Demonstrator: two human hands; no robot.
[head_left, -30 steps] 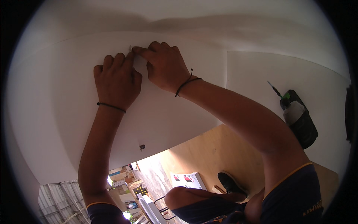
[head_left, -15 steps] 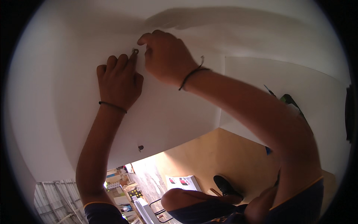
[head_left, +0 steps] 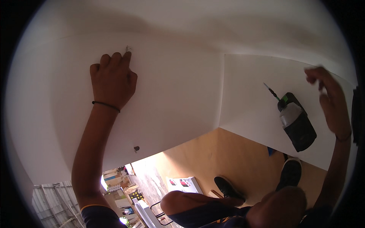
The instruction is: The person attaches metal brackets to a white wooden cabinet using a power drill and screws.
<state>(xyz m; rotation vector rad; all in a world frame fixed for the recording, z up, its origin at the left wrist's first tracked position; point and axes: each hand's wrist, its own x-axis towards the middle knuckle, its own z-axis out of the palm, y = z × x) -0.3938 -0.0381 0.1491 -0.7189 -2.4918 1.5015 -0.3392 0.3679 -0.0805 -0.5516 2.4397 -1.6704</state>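
My left hand lies against the white panel, index finger stretched up and the other fingers bent. Its index fingertip presses on a small metal fitting, mostly hidden by the finger. Out at the far right is my right hand, slightly blurred, with thumb and fingers apart and nothing between them. Beside it a black and green cordless drill with a thin bit rests on the adjoining white panel.
A second small metal fitting sits near the panel's lower edge. Below lie a brown board surface, a white printed box and my dark shoes. Shelving and clutter stand at lower left.
My right hand has left the spot by the metal fitting and swung far right, past the drill, which now shows fully. My left hand keeps its finger on the fitting.
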